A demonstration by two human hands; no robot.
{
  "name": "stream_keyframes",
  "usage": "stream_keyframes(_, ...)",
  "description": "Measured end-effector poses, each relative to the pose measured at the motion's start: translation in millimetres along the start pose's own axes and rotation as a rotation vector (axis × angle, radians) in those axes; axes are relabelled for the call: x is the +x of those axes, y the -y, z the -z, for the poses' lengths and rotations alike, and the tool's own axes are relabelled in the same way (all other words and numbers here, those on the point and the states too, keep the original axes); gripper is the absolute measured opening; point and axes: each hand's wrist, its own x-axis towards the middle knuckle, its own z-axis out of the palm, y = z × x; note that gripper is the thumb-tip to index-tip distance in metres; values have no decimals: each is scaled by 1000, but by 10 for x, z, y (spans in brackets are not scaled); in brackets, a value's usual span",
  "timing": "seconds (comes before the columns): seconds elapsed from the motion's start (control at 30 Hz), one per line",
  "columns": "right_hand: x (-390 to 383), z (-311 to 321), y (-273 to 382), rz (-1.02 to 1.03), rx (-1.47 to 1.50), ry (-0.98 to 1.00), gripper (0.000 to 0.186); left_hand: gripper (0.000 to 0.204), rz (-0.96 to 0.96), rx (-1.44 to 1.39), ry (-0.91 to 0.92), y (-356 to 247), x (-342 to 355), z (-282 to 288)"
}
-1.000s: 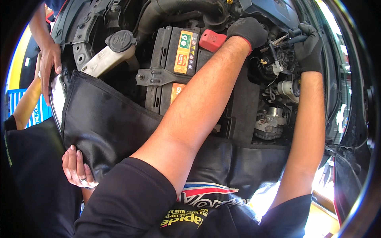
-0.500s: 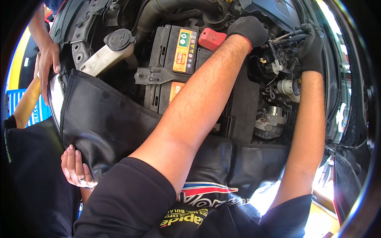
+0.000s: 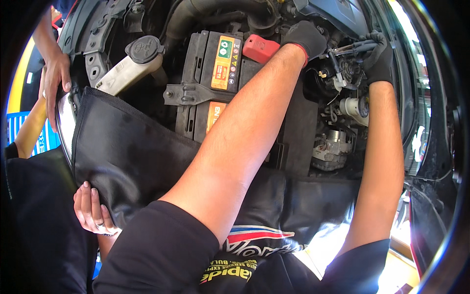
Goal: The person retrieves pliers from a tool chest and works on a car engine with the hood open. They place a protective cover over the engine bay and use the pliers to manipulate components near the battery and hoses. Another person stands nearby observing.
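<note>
My left hand (image 3: 304,40), in a black glove with a red cuff, reaches deep into the engine bay beside the red terminal cover (image 3: 260,48). Its fingers curl down out of sight, so what they touch is hidden. My right hand (image 3: 380,60), also gloved in black, is closed around the dark handles of a pair of pliers (image 3: 361,46). The metal jaws of the pliers point left, toward my left hand, over hoses and small fittings. Just below the pliers is a pale plastic connector (image 3: 339,83).
A labelled car battery (image 3: 198,73) sits left of centre, near a white filler neck with a black cap (image 3: 145,49). A black fender cover (image 3: 132,137) drapes the front edge. At left, another person's hand (image 3: 90,208) holds its corner; another hand (image 3: 58,73) rests by the headlight.
Both my hands stay at nearly the same spot, the right one still on the pliers. The whole view has shifted slightly to the left.
</note>
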Motion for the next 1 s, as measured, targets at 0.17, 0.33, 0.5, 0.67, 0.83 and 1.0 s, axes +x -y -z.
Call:
stream_keyframes(0.17,-312,121,1,285,-406,154,28,38,-10,-91,-54,35,-23,-11)
stream_keyframes(0.33,-104,-22,72,-29,-240,-43,28,36,-5,-154,-85,93,-23,-81)
stream_keyframes(0.5,103,71,-1,393,-567,141,29,32,-53,-104,-186,73,-57,-90)
stream_keyframes(0.67,197,205,-26,573,-761,176,28,32,-20,-166,-230,26,-133,-96)
stream_keyframes(0.83,268,233,-35,101,-495,101,25,33,33,-247,-236,-26,-185,-51)
stream_keyframes(1.0,138,181,-72,763,-949,247,25,33,-11,-123,-280,-14,-133,-40)
